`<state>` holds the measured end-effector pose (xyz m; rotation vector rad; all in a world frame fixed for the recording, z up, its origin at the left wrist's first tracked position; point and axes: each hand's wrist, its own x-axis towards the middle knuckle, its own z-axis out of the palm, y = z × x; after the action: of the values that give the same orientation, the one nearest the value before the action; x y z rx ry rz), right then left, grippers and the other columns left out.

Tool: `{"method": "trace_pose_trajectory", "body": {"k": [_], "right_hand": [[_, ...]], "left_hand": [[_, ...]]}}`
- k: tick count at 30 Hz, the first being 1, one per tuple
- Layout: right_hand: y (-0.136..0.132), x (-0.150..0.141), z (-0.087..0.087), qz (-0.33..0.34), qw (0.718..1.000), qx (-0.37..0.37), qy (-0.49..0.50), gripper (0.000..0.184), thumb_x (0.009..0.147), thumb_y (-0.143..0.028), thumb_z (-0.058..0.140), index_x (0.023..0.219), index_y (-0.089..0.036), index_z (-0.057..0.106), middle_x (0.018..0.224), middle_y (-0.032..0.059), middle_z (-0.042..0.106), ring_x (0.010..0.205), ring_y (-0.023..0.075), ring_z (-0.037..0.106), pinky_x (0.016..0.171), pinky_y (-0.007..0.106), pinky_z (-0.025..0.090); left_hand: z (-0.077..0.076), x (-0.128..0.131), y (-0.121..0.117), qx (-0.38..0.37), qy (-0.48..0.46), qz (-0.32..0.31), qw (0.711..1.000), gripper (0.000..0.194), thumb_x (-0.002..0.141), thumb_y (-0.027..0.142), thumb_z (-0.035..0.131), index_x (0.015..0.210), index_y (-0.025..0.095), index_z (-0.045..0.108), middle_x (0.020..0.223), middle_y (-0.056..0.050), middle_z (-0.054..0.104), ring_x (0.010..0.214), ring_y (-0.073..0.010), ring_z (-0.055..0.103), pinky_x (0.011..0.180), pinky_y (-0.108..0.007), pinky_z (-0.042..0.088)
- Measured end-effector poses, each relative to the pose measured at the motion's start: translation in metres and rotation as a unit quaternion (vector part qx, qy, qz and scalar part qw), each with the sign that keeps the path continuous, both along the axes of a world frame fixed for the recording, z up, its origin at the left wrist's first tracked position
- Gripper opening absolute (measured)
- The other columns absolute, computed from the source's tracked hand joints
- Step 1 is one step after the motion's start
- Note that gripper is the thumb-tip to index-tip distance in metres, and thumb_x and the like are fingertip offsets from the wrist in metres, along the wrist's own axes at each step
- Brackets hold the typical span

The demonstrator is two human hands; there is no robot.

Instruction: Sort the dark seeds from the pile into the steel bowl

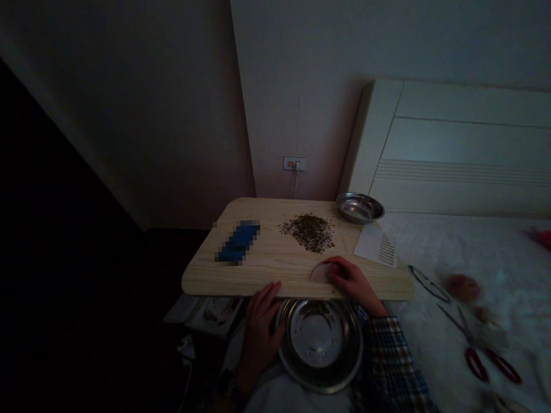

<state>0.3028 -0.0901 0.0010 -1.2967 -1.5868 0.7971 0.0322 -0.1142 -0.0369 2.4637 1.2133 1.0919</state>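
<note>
Shiny round metal bowl (321, 376), wood-grain tabletop (270, 274)

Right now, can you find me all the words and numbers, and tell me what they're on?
None that I can read.
Blue thing: blurred into squares, so no words show.
White card: dark stripes, but no readable words.
Wall socket: any marks are too small.
Pale curved piece at the right hand: too dim to tell.
</note>
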Motion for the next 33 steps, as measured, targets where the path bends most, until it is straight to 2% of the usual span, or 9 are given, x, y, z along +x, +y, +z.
{"method": "trace_pose_trajectory", "body": {"k": [8, 16, 25, 33], "right_hand": [[-0.0020, 0.0036, 0.0038, -0.032, 0.999, 0.006, 0.013, 0.033, 0.077, -0.024, 0.056, 0.109, -0.018, 0.061, 0.082, 0.0015, 0.060, 0.076, 0.0173, 0.055, 0.069, 0.028, 0.045], [-0.0009, 0.0033, 0.0031, -0.032, 0.999, 0.010, -0.006, 0.031, 0.078, -0.023, 0.054, 0.108, -0.018, 0.060, 0.076, -0.0004, 0.058, 0.070, 0.0159, 0.054, 0.066, 0.026, 0.043], [0.0011, 0.0030, -0.0036, -0.036, 0.999, 0.008, -0.015, 0.018, 0.078, -0.026, 0.056, 0.094, -0.018, 0.062, 0.081, 0.0021, 0.065, 0.074, 0.0172, 0.058, 0.069, 0.028, 0.046], [-0.0001, 0.0105, -0.0023, -0.138, 0.990, 0.040, -0.005, 0.022, 0.085, -0.036, 0.050, 0.090, -0.017, 0.061, 0.084, 0.0063, 0.066, 0.079, 0.0208, 0.059, 0.073, 0.031, 0.046]], "left_hand": [[-0.0003, -0.0002, -0.0004, -0.003, -0.004, -0.001, 1.000, 0.027, 0.079, 0.009, 0.050, 0.101, 0.022, 0.060, 0.143, -0.005, 0.044, 0.134, -0.0262, 0.035, 0.112, -0.054, 0.026], [0.0015, 0.0001, -0.0013, -0.002, -0.004, 0.003, 1.000, 0.025, 0.081, 0.011, 0.049, 0.101, 0.021, 0.060, 0.142, -0.005, 0.046, 0.134, -0.0270, 0.035, 0.111, -0.054, 0.027], [0.0019, 0.0005, -0.0017, -0.005, -0.006, 0.004, 1.000, 0.026, 0.081, 0.009, 0.049, 0.101, 0.022, 0.060, 0.142, -0.004, 0.045, 0.135, -0.0250, 0.035, 0.112, -0.053, 0.027], [0.0011, 0.0004, -0.0009, -0.005, -0.010, 0.004, 1.000, 0.024, 0.082, 0.011, 0.050, 0.100, 0.022, 0.061, 0.142, -0.004, 0.045, 0.135, -0.0254, 0.035, 0.112, -0.053, 0.027]]}}
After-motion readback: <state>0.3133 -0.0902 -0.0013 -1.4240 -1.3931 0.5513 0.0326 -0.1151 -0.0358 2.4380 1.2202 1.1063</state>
